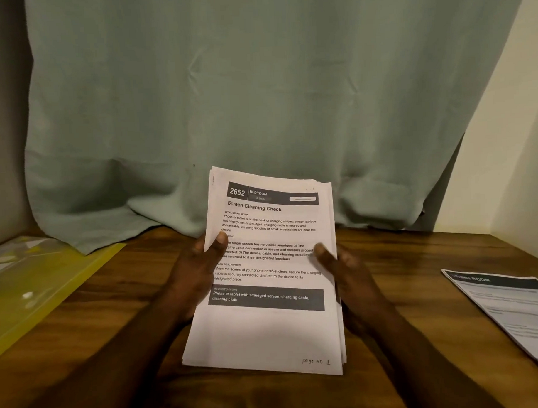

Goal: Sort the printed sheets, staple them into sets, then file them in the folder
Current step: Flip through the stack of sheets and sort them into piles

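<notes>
A stack of printed sheets (266, 332) is held tilted up over the wooden table (113, 316), in the centre of the head view. Its top page reads "2652 BEDROOM, Screen Cleaning Check" with "page no 1" handwritten at the bottom right. My left hand (196, 267) grips the stack's left edge, thumb on the page. My right hand (346, 268) grips the right edge, thumb on top. The sheets' edges are slightly fanned at the right. A yellow folder (51, 287) lies flat at the table's left.
A separate printed sheet headed "LIVING ROOM" (509, 311) lies at the table's right edge. A pale green curtain (258, 97) hangs behind the table and drapes onto its back edge. A cream wall (510, 165) stands at the right.
</notes>
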